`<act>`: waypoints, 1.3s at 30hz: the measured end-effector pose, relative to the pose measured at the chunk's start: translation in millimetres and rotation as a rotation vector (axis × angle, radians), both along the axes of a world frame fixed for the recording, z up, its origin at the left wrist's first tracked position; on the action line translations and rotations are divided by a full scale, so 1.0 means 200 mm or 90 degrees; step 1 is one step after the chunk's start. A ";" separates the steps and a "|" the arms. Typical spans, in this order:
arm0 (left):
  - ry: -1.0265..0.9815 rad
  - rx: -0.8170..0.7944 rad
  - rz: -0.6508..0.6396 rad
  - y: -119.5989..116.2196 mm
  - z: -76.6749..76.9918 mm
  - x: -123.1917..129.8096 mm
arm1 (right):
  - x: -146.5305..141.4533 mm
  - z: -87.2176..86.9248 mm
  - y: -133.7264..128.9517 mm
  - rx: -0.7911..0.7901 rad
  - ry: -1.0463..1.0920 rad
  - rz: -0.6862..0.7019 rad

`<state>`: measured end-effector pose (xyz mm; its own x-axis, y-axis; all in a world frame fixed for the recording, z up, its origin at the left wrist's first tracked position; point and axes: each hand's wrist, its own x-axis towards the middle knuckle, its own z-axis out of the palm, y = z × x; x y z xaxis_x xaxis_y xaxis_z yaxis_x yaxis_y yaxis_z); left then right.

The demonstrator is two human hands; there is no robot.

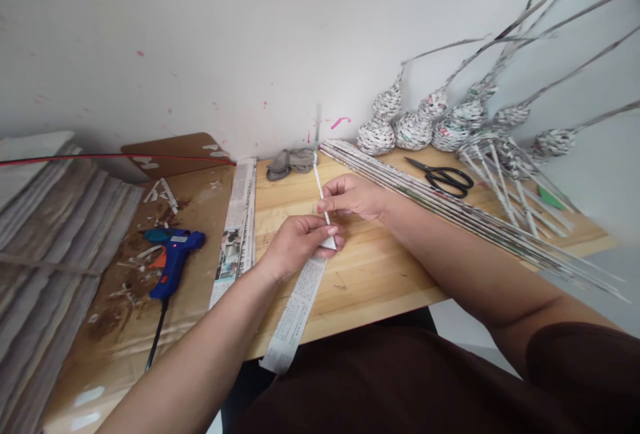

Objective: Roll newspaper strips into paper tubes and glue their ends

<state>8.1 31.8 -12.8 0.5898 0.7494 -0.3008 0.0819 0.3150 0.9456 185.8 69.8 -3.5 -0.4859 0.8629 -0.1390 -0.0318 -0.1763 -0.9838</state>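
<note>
1. On the wooden table (380, 274), near its front edge: left hand (295, 244) closed on the corner of a newspaper strip (295, 311), fingers pinched over the paper where it starts to roll.
2. Just beyond it: right hand (353, 195) pinching a thin stick (320, 184) between thumb and fingertips, the stick slanting away toward the wall with its near end tucked into the strip's rolled corner.
3. Running from the hands toward the body: the rest of the strip, flat on the wood, its far end hanging over the table edge.
4. Left of the hands: a folded newspaper (239, 221) lying lengthwise, then a blue glue gun (173, 257) on stained cardboard (115, 314).
5. Right of the hands: a long bundle of rolled paper tubes (450, 211), black scissors (443, 177) behind it, woven paper pieces (415, 129) against the wall.
6. By the wall, past the stick: a grey cloth (291, 162).
</note>
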 end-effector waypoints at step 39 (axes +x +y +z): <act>-0.101 0.048 0.044 0.03 0.00 0.00 | 0.00 -0.15 0.09 0.332 -0.288 -0.228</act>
<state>8.1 37.3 -13.0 0.5715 0.8068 -0.1500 -0.0892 0.2428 0.9660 185.6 88.3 -33.6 -0.1581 0.9648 0.2101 0.4245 0.2585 -0.8677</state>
